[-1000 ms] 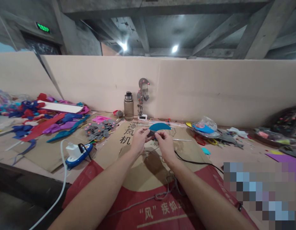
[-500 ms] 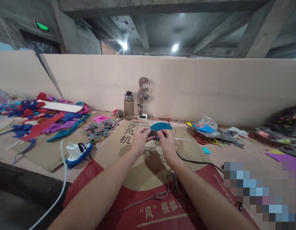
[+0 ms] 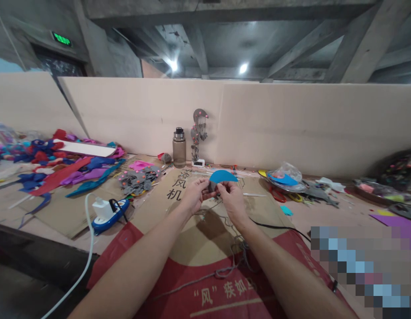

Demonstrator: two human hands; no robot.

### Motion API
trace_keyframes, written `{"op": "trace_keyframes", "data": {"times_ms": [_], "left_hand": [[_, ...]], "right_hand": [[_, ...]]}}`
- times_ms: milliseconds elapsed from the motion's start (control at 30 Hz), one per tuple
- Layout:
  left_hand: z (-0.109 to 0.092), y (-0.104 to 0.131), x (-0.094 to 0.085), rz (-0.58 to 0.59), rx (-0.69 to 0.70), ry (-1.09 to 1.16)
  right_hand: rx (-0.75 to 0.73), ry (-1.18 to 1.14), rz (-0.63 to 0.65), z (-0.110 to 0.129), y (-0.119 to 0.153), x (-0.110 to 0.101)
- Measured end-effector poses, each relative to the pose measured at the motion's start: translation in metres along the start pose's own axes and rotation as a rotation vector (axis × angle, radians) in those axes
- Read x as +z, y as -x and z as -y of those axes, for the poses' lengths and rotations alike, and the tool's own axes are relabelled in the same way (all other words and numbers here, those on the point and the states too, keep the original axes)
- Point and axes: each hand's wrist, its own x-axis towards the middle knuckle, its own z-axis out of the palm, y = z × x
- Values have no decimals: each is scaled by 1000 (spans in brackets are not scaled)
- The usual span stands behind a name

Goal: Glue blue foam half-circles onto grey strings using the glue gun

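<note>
A curved blue felt piece (image 3: 222, 175) with grey beneath it is held up between my two hands over the cardboard. My left hand (image 3: 199, 193) pinches its left end, fingers closed. My right hand (image 3: 229, 193) grips its lower right edge, thumb and fingers together. Grey yarn (image 3: 239, 248) runs below my hands and lies in loose loops near my right forearm. Whatever small parts sit between my fingertips are hidden. Behind, a grey moon-shaped hanging ornament (image 3: 200, 116) with pink dots stands against the partition.
Flattened printed cardboard (image 3: 192, 248) covers the table's middle. A bottle (image 3: 179, 148) and small white clock (image 3: 198, 163) stand behind. At left are a blue power strip (image 3: 116, 212), grey pieces (image 3: 138, 180) and coloured fabric scraps (image 3: 75, 170). Red-handled scissors (image 3: 277, 193) lie right, beside a plate (image 3: 287, 181).
The blue piece has tilted in my hands, so more of its lighter blue face and a pointed right tip show. My hands stay in nearly the same place.
</note>
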Motion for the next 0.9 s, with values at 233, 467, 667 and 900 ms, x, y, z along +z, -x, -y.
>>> {"op": "trace_keyframes", "data": {"times_ms": [233,467,667,900], "left_hand": [[7,7,7,0,281,-490],[1,12,6,-84,381,-771],[-2,6,0,-119,258,-567],[-4,0,0,-65,191,-176]], "right_hand": [[-166,294,-82,1,3,-1],[-253,319,47,4,7,-1],[-251,228,31,3,9,0],[-213,279,-14,6,4,-5]]}}
